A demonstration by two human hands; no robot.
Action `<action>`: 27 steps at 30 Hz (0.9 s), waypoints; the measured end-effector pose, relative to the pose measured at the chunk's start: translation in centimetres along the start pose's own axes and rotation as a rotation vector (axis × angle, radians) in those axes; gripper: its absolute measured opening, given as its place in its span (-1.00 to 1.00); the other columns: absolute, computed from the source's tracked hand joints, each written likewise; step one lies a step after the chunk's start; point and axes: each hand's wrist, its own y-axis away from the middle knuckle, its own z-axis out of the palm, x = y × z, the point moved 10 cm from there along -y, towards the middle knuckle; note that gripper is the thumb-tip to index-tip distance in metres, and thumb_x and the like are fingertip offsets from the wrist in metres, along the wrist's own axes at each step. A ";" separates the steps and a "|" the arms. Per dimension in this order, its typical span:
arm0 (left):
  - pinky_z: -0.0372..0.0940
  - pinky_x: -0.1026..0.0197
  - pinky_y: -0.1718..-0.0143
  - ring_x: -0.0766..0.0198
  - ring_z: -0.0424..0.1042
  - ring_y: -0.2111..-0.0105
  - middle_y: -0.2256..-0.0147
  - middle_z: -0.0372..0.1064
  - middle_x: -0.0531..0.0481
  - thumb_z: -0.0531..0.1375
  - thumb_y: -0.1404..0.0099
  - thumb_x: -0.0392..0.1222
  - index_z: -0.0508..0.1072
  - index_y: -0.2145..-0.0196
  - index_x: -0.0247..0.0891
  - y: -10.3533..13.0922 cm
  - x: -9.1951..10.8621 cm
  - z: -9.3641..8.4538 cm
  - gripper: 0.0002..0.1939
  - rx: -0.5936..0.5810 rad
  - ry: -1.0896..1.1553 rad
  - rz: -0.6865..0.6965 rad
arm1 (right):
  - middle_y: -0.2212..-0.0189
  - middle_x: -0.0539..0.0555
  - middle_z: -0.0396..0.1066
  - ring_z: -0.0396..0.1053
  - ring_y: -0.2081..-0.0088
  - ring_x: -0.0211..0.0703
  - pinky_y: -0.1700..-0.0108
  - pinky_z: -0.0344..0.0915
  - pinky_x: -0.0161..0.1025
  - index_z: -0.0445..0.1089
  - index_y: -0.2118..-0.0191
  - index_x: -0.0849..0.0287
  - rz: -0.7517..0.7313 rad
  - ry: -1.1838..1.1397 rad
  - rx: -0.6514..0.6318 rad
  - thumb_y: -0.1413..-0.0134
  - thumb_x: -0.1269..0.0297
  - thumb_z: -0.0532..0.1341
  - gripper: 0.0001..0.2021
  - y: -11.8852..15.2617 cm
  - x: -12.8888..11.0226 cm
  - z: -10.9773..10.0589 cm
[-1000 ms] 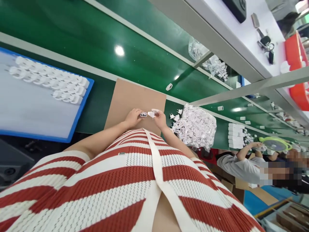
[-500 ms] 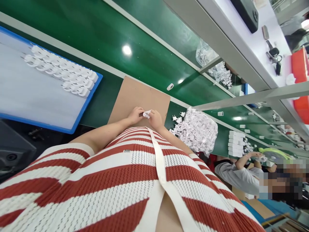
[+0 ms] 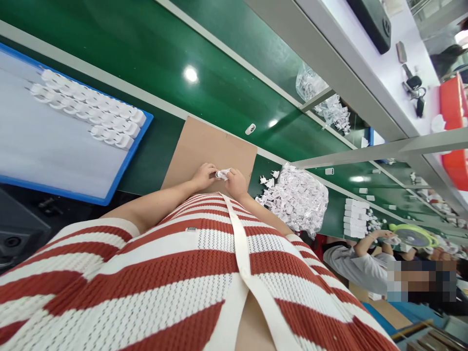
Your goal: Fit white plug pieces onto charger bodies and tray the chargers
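Note:
Between my two hands is a small white plastic plug part (image 3: pixel 222 174), partly covered by fingers. My left hand (image 3: pixel 205 175) pinches its left end with thumb and fingertips. The other end is in my right hand (image 3: pixel 236 182), whose fingers are curled round it. Both hands are close to my body, over a brown cardboard sheet (image 3: pixel 212 141). To the right of the sheet lies a big heap of white plug parts in a clear plastic bag (image 3: pixel 302 200), with several loose plug pieces (image 3: pixel 268 182) beside it.
A blue-rimmed tray (image 3: pixel 109 192) on the left holds rows of white plug adapters (image 3: pixel 87 107). One white piece (image 3: pixel 250 128) lies on the green belt (image 3: pixel 153 63). Metal frame bars (image 3: pixel 387 146) cross at right. A co-worker (image 3: pixel 353 261) sits farther right, near stacked white boxes (image 3: pixel 355 218).
The plug part has turned slightly between my fingers, both hands keeping hold of it. White pieces on the green belt have shifted left. The whole view has moved a little.

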 end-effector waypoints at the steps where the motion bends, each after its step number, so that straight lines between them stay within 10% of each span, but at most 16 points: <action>1: 0.29 -0.02 -0.07 0.03 0.39 0.08 0.14 0.48 -0.16 0.34 -0.26 -0.04 0.63 0.14 -0.23 0.0 0.0 0.0 -0.72 0.001 0.000 0.000 | 0.07 0.20 0.47 0.32 0.04 0.04 -0.03 0.24 -0.14 0.51 -0.03 0.20 0.000 0.001 -0.003 -0.21 0.55 0.12 -0.65 -0.1 0.0 0.2; 27: 0.32 0.00 0.00 0.08 0.41 0.16 0.18 0.52 -0.13 0.32 -0.23 -0.09 0.61 0.28 -0.23 0.1 0.1 -0.1 -0.83 0.025 -0.020 -0.012 | 0.06 0.18 0.48 0.38 0.05 0.01 0.14 0.27 -0.18 0.43 0.01 0.16 0.002 0.102 -0.188 -0.33 0.44 0.10 -0.77 -1.8 -1.9 0.7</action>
